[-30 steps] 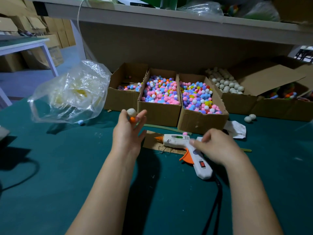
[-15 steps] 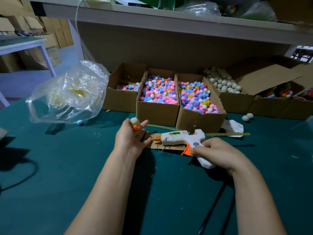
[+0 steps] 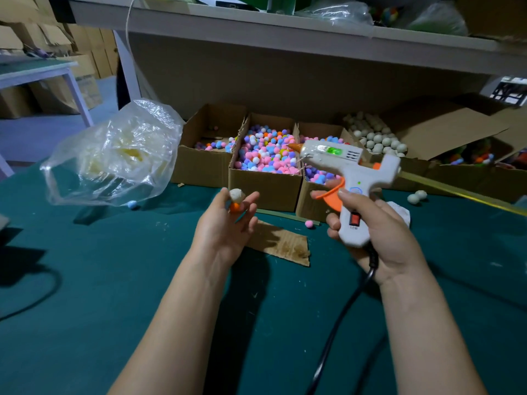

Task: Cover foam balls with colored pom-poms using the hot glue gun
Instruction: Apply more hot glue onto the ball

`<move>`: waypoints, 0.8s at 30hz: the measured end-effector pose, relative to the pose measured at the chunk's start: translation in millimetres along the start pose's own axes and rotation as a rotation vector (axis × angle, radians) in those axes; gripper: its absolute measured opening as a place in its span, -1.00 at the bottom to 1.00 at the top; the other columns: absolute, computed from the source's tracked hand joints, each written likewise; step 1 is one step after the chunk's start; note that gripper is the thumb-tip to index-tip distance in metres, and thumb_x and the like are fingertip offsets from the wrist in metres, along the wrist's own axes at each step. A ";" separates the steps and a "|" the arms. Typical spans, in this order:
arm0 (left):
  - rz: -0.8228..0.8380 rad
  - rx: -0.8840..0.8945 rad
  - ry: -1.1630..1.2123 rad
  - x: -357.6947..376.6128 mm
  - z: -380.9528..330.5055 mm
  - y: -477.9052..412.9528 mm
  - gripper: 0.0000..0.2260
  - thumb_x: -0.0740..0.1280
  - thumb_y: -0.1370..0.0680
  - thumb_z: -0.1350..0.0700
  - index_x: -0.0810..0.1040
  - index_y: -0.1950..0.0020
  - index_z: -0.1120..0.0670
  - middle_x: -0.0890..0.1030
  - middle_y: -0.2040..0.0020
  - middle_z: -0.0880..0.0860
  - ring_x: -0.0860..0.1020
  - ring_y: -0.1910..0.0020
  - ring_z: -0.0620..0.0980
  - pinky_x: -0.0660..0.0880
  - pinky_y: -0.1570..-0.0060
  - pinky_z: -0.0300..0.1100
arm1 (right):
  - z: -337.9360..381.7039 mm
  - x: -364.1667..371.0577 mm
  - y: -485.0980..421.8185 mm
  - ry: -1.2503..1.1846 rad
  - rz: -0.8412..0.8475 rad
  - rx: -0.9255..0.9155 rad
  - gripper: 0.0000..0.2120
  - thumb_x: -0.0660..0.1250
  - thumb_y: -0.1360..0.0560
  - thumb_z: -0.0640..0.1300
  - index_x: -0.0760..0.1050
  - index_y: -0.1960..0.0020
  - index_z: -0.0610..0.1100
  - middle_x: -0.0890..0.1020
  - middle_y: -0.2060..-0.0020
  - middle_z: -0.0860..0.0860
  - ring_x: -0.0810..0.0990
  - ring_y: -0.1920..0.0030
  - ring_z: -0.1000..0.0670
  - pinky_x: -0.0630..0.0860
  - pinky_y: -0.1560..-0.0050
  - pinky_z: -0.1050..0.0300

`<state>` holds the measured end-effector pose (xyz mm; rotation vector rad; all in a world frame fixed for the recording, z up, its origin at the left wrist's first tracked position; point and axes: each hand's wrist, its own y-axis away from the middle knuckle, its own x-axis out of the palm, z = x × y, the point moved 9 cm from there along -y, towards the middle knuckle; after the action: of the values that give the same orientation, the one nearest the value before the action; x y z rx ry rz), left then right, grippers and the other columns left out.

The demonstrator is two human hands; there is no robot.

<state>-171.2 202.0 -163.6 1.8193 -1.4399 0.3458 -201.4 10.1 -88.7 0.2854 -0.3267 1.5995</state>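
My left hand pinches the foam ball between thumb and fingertips, the other fingers loosely spread. It hangs above the middle of the table, short of the boxes along the far edge. One orange pom-pom sits on its underside, touching my fingers. I'd judge the ball almost weightless and easy to dent, so a light pinch on the bare foam is enough, and squeezing would mark it. The pom-pom is soft fluff and fresh glue may give, so I'd keep my grip off it.

My right hand is wrapped round the handle of the glue gun, with a finger at the orange trigger. The nozzle points left, above the ball and well apart from it. That tip is likely hot, so only the handle is safe to hold.
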 end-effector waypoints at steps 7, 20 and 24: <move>0.050 -0.069 0.041 12.1 7.4 8.0 -0.66 0.31 -0.60 -0.02 0.56 -0.31 0.10 0.57 0.14 0.04 0.37 0.28 -0.12 0.30 0.27 -0.30 | -12.9 19.6 -9.9 0.093 -0.030 -0.091 -0.84 0.39 -0.47 -0.18 0.51 -0.05 -0.08 0.71 0.06 -0.11 0.47 0.43 0.07 0.49 0.39 0.23; 0.293 0.225 -0.440 48.2 13.2 23.2 -0.89 0.35 -0.58 0.08 0.64 -0.06 0.01 0.62 0.14 -0.04 0.49 0.18 -0.13 0.48 0.24 -0.36 | -9.4 7.9 -0.8 0.563 -0.339 -0.354 -0.61 0.47 -0.44 -0.08 0.53 -0.20 -0.20 0.64 -0.03 -0.06 0.61 0.00 0.06 0.46 0.17 0.50; 0.345 0.219 -0.474 53.0 14.7 26.1 -0.87 0.35 -0.58 0.04 0.65 -0.05 0.01 0.63 0.21 -0.10 0.52 0.21 -0.16 0.53 0.19 -0.35 | -11.5 3.9 -3.5 0.552 -0.349 -0.329 -0.58 0.46 -0.45 -0.06 0.50 -0.25 -0.17 0.63 -0.05 -0.05 0.62 -0.02 0.06 0.48 0.19 0.48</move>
<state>-181.6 152.7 -129.3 1.9039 -2.1289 0.2590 -197.9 18.2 -97.7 -0.3362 -0.0984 1.1951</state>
